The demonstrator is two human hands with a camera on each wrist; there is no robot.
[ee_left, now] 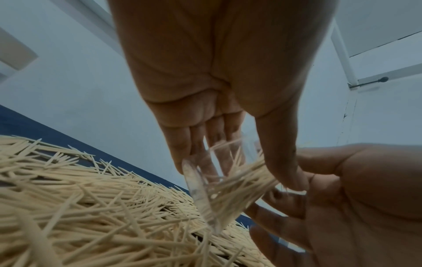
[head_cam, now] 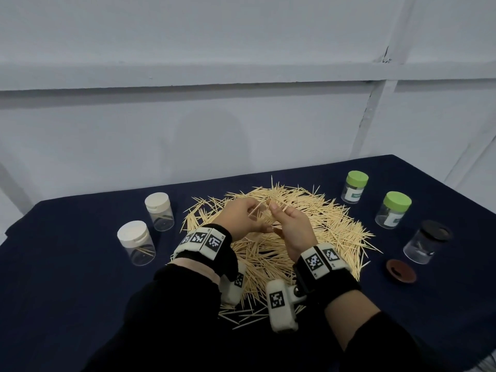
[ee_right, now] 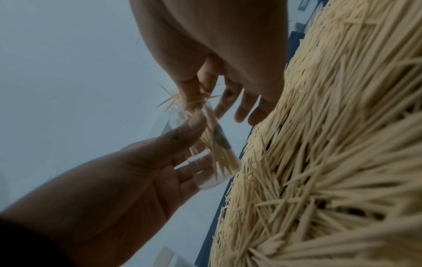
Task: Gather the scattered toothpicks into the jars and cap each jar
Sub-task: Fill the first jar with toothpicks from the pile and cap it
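**Inspector:** Surface and room?

**Assistant:** A table under dark blue cloth (head_cam: 80, 304) fills the lower frame, with pale grey wall panels (head_cam: 241, 124) behind it. The scattered toothpicks (head_cam: 322, 221) lie heaped at centre.

**Inspector:** Edges and open room?

**Assistant:** Two white-capped jars (head_cam: 159, 212) stand at centre left, near the cloth's left edge. Two green-capped jars (head_cam: 393, 209) stand at right, with a black-lidded jar (head_cam: 426, 241) below them and a loose dark cap (head_cam: 401, 271) beside it. Bare cloth lies between the heap and each group.

**Inspector:** The hands?

**Assistant:** They meet above the heap. The left hand (head_cam: 241, 218) grips a clear uncapped jar (ee_left: 205, 191), thumb on one side and fingers on the other. The right hand (head_cam: 290, 224) pinches a bundle of toothpicks (ee_right: 196, 106) at the jar's mouth.

**Inspector:** What differs between views?

**Assistant:** The head view hides that jar behind the hands. Both wrist views show it tilted, with toothpicks inside.
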